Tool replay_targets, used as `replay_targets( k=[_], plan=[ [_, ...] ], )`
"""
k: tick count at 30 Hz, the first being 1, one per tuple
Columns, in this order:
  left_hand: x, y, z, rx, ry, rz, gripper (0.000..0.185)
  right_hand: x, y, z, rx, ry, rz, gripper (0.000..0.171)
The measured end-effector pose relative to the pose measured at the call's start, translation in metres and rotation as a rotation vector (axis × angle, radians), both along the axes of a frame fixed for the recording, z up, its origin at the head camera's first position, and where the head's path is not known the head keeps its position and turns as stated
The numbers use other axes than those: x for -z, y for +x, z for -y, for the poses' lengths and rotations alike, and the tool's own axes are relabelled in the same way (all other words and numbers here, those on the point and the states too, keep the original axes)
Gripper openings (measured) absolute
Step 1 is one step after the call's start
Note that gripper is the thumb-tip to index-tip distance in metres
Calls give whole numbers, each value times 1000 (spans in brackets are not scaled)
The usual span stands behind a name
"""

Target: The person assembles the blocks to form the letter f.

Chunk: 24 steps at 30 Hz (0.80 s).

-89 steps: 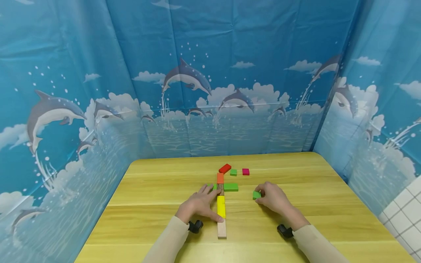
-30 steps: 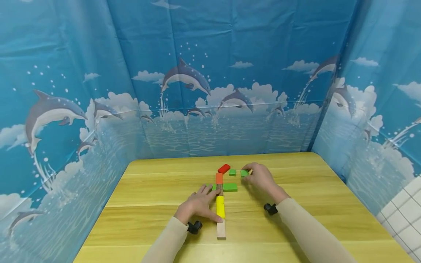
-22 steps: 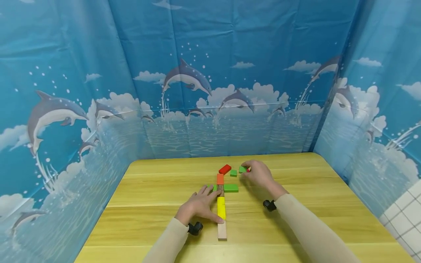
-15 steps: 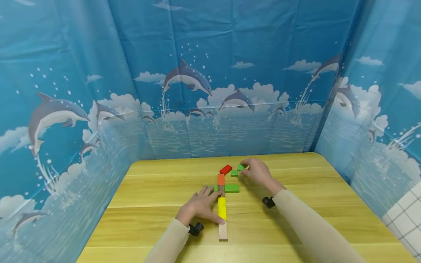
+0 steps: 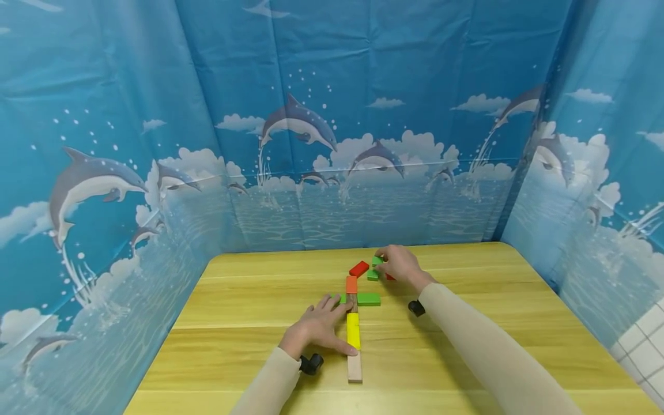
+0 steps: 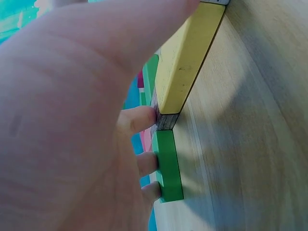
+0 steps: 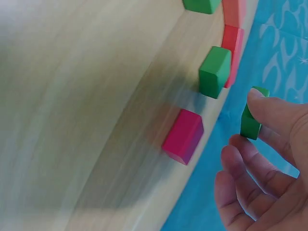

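Note:
My right hand [image 5: 403, 267] pinches a small green block [image 7: 249, 126] between thumb and finger near the table's far edge. In the right wrist view the block is off the table, with the other fingers loosely bent. Close by lie a second small green block [image 7: 214, 72] and a magenta block [image 7: 183, 137]. My left hand [image 5: 317, 327] rests spread along a line of blocks. Its thumb lies where the yellow block [image 5: 353, 331] meets the pale wood block [image 5: 354, 369]. The index finger touches a dark brown block [image 5: 352, 301]; other fingertips touch a green block [image 6: 168, 166].
Another long green block [image 5: 369, 299] extends right from the brown one. An orange block [image 5: 351, 285] tops the line, with a slanted red block [image 5: 359, 268] beyond it. The wooden table [image 5: 233, 346] backs onto a blue dolphin-print curtain [image 5: 290, 219].
My right hand has carried the small green block from right of the line toward the far edge, passing over the magenta block, then farther left. The left hand has stayed on the line.

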State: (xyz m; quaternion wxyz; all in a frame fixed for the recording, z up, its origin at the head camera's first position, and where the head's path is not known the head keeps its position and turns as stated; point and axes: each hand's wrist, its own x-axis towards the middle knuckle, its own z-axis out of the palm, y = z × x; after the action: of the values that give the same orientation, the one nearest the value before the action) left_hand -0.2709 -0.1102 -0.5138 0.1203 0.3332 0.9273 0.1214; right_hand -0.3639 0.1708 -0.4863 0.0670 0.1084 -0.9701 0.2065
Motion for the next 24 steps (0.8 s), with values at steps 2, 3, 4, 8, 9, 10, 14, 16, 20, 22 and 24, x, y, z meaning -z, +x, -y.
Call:
replay_targets(
  k=[2, 3, 4, 8, 9, 10, 14, 16, 20, 22, 24],
  plan=[
    [1, -1, 0, 2, 3, -7, 107, 2, -4, 1, 7, 1, 9, 38],
    [1, -1, 0, 1, 2, -5, 106, 4, -6, 1, 13, 0, 15, 38],
    [1, 0, 0, 1, 4, -1, 106, 5, -8, 1, 19, 0, 21, 37],
    [1, 0, 0, -8, -8, 3, 107, 11, -16, 1, 15, -4, 39, 36],
    [0, 0, 0, -9, -12, 2, 107, 11, -18, 1, 15, -3, 42, 36],
    [0, 0, 0, -9, -15, 0, 108, 12, -20, 1, 16, -2, 46, 35],
    [-4, 0, -1, -6, -17, -5, 108, 14, -26, 0, 25, 2, 64, 37],
    [-4, 0, -2, -5, -19, -8, 108, 16, -29, -1, 35, 9, 81, 37],
    [-5, 1, -2, -5, -20, -2, 109, 21, -32, -2, 52, 14, 102, 39],
    [-5, 2, -2, -8, -21, 3, 109, 23, -33, 0, 50, 6, 97, 40],
    [-4, 3, 0, -13, -19, 8, 109, 26, -34, 4, 45, -4, 86, 39]
  ],
)
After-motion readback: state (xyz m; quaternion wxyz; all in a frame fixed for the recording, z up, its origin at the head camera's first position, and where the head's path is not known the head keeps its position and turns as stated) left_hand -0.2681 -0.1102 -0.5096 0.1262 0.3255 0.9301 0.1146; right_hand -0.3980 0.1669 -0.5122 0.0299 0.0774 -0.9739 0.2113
